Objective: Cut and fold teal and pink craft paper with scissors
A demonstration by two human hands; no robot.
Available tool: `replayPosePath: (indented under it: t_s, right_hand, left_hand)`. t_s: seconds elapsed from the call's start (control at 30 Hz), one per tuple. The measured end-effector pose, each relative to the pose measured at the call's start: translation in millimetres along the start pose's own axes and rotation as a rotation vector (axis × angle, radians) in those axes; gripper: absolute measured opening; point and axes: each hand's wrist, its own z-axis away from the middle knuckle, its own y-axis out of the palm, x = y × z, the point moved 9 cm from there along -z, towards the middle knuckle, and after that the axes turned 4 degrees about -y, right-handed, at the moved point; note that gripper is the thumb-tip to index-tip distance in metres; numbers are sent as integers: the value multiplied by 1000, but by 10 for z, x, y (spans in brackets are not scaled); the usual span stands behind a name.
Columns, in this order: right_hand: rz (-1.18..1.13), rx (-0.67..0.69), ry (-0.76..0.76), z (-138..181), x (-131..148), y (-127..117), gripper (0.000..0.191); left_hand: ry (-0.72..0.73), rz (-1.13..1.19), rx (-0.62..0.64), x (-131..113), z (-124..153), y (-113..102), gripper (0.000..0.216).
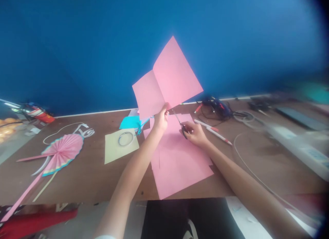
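A creased sheet of pink paper [177, 71] is held up above the table by my left hand [161, 118], which pinches its lower edge near the fold. My right hand [196, 133] grips a pair of scissors [179, 121] with dark handles. The blades point up and left, close to the paper's lower edge; I cannot tell whether they touch it. Beneath both hands, more pink sheets [180, 170] lie on the table.
On the brown table [95, 177], a pale yellow sheet [111, 153] carries a tape roll [125, 139] beside blue paper [130, 122]. A pleated pink fan [64, 150] lies left. Pens [218, 135], cables [218, 109] and a white power strip [300, 146] are to the right. A blue wall [89, 54] stands behind.
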Motion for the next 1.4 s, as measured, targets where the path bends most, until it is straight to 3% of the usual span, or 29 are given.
replayPosePath:
  t_s: [0.1,0.3,0.47,0.6,0.77,1.0,1.4]
  right_hand:
    - [-4,21,7,1,21,19,25]
    - [-167,70,114,1,-2,92,29]
    - [-235,136,190,10,-97,160,31]
    - [-340,187,246,26,-152,235,33]
    - [-474,148,365,26,-190,203,36]
    - [-581,181,368,25,-158,246,39]
    - [-621,204,391,43,-152,282,38]
  left_hand:
    - [3,-28,72,12,3,50,24]
    - [71,-170,-146,133,-44,-182,32]
    - [104,-330,-238,185,-41,-331,25]
    - [80,-339,-222,218,-56,-355,18]
    - [54,-277,-213,270,-79,-354,22]
    - [71,-289,-135,325,-121,-321,19]
    - [96,-274,-118,329,-112,-314,16]
